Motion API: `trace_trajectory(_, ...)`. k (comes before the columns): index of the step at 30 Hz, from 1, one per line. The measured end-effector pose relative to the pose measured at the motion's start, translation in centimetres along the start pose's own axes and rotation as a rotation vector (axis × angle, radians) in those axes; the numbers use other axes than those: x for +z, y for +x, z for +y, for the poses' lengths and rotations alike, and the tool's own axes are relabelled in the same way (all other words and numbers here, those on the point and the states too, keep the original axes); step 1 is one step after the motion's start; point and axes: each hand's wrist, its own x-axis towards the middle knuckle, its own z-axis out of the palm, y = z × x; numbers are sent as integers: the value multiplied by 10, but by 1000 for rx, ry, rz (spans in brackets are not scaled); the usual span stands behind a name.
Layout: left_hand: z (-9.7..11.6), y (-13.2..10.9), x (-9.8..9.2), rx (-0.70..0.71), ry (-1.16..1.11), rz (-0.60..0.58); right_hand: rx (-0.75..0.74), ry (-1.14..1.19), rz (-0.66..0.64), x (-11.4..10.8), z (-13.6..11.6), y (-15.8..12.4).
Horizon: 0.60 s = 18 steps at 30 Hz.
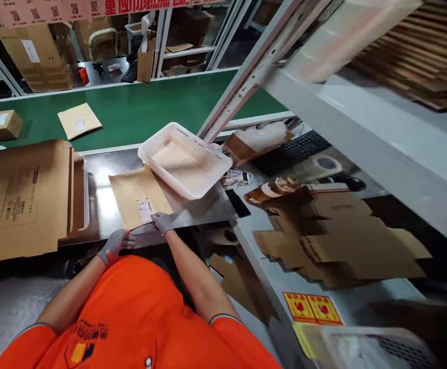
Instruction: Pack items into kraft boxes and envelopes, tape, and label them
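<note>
A tan mailer envelope point(135, 189) with a white printed label point(144, 209) lies on the metal table in front of me, its far edge by a white plastic basket point(208, 159). My right hand point(162, 223), in a grey glove, grips the envelope's near edge, fingertips at the label's lower right corner. My left hand point(118, 242), gloved too, is at the near left corner, fingers stretched out and apart, thumb beside the edge. Inside the tilted basket lies a flat tan sheet or envelope point(179, 161).
Flattened cartons point(23, 200) stand at the left. Beyond the table runs a green conveyor belt point(131, 113) bearing a small box point(6, 125) and another envelope point(79, 121). At right are a shelf post point(246, 77), a phone point(238, 203), a tape roll point(318, 166) and unfolded cardboard point(354, 236).
</note>
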Motion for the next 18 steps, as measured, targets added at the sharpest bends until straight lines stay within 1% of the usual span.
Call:
trace_trajectory(3,-2,8,-12,92,154,23,38,-294,27,-3,-1,5)
trace_trajectory(6,-4,19,-10,145,329,31,87,-526,27,-8,-6,8)
trace_trajectory(8,-3,25,-6,228,525,31,127,-636,19,-14,-9,8)
trace_trajectory(10,-2,32,-1,364,793,25,155,-710,8,-24,-9,5)
trace_trajectory(12,1,40,7,509,1056,17,155,-750,30,-35,-6,-1)
trace_trajectory(13,3,45,13,575,1162,10,133,-761,73,-40,-4,-4)
trace_trajectory(16,13,69,40,754,1413,-4,10,-786,262,-51,-3,-6)
trace_trajectory(17,17,79,51,808,1492,-6,-18,-793,298,-52,-5,-4)
trace_trajectory(18,22,90,60,851,1569,-4,-31,-799,304,-53,-9,-1)
